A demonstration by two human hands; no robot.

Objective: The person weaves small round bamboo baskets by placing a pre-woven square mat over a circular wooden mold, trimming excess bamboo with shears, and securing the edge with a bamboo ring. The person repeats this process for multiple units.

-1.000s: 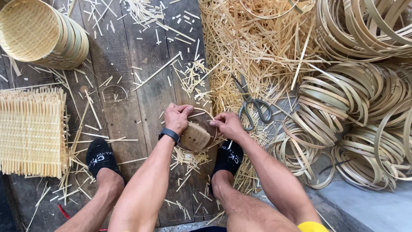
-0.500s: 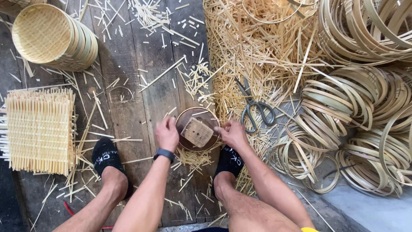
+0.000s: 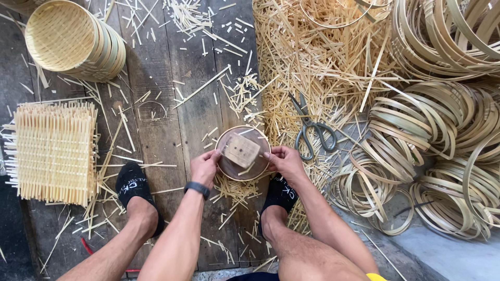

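I hold a round brown wooden disc (image 3: 233,167) with a pale wooden block (image 3: 241,150) fixed on top, low over the plank floor between my feet. My left hand (image 3: 204,167) grips its left edge and my right hand (image 3: 282,160) grips its right edge. A dark band sits on my left wrist. Loose bamboo slivers (image 3: 237,188) lie under the disc.
Scissors (image 3: 311,128) lie right of the disc on a heap of bamboo offcuts (image 3: 317,62). Coiled bamboo hoops (image 3: 442,135) fill the right side. A stack of woven round baskets (image 3: 73,41) stands far left, a flat woven mat (image 3: 54,151) below it. My socked feet (image 3: 133,187) flank the disc.
The disc has turned flat, showing its full round face with the block on top. Both hands moved apart to its opposite edges and slightly toward me.
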